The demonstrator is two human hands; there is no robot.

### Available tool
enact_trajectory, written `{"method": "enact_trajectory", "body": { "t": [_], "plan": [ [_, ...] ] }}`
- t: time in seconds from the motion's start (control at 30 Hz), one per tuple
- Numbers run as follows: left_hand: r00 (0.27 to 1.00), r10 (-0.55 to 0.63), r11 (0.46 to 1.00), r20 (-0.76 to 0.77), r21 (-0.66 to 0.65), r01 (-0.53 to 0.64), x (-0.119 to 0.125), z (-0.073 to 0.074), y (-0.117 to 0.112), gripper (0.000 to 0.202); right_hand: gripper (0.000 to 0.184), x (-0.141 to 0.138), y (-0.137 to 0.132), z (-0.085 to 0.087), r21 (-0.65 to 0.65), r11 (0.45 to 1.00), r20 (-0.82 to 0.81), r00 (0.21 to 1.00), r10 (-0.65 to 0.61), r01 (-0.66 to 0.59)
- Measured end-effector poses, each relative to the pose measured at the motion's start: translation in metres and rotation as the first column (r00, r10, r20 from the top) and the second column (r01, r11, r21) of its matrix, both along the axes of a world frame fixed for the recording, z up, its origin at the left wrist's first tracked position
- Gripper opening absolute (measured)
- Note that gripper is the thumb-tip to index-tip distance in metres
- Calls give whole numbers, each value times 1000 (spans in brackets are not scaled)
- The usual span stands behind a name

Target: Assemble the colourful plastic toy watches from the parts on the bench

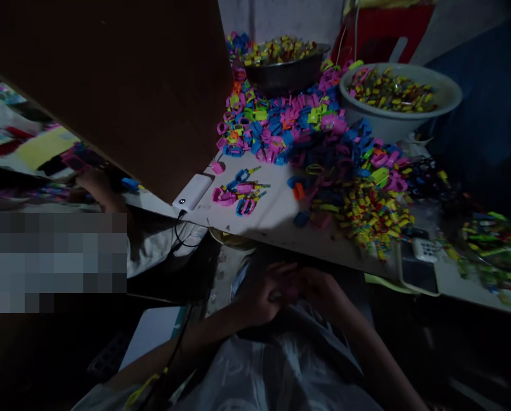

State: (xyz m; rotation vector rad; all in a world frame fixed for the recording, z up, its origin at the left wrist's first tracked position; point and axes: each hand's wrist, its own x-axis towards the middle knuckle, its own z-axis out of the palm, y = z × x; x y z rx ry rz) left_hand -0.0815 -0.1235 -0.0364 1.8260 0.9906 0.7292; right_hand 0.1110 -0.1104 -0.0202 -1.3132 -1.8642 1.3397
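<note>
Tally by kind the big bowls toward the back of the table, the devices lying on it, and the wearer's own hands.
Metal bowl: 1
Pale plastic basin: 1
White power bank: 1
Phone: 1
White keypad device: 1
Wearer's hands: 2 (left hand, right hand)
Total: 7
</note>
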Motion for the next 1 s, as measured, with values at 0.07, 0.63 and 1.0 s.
{"method": "enact_trajectory", "body": {
  "t": [0.07,0.63,1.0],
  "plan": [
    [996,4,998,89,-70,2,1,2,-2,42,19,1,0,-1,-50,999,-48,999,-11,9],
    [944,-211,930,255,-244,274,14,39,27,35,36,28,-1,14,-126,992,-233,971,-47,18],
    [884,-83,906,461,-335,260,25,57,-7,17,45,22,-18,18,-175,984,-428,902,-58,-20]
  ]
}}
